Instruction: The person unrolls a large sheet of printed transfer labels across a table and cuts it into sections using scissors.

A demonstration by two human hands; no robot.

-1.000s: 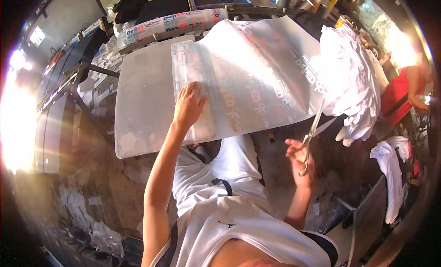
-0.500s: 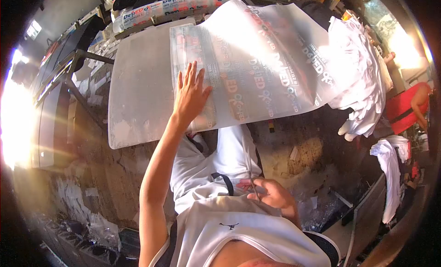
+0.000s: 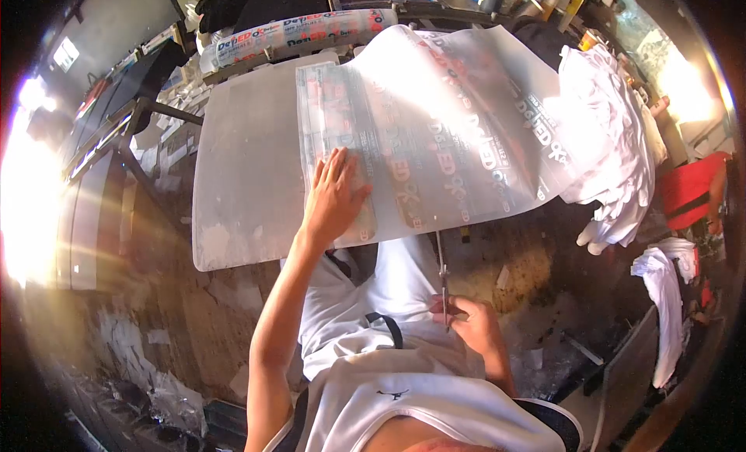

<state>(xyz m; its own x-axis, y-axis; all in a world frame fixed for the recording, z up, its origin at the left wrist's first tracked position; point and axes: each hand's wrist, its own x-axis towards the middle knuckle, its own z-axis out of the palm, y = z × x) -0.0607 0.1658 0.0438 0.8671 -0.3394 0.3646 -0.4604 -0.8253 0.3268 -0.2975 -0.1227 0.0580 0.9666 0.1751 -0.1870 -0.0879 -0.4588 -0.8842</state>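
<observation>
My left hand (image 3: pixel 334 207) lies flat, fingers stretched, on the left part of a translucent film sheet (image 3: pixel 458 180) printed with repeated "DepED" lettering. Beneath the film is a pale grey board (image 3: pixel 241 172) with rounded corners, bare on its left side. Low in front of my lap, my right hand (image 3: pixel 470 320) is closed round the handles of slim metal scissors (image 3: pixel 443 269). Their blades point up toward the film's front edge, with the tip at or close to it. The handle loops are partly covered by my fingers.
Behind the board lies a roll of the same printed film (image 3: pixel 299 36). White garments (image 3: pixel 610 141) are heaped on the right, near a person in red (image 3: pixel 691 191). A metal frame (image 3: pixel 128 145) stands at the left. Scraps litter the floor.
My right hand has brought the scissors up and forward, so the blades now stand near the film's edge. My left hand has slid toward me on the film. The view has shifted slightly.
</observation>
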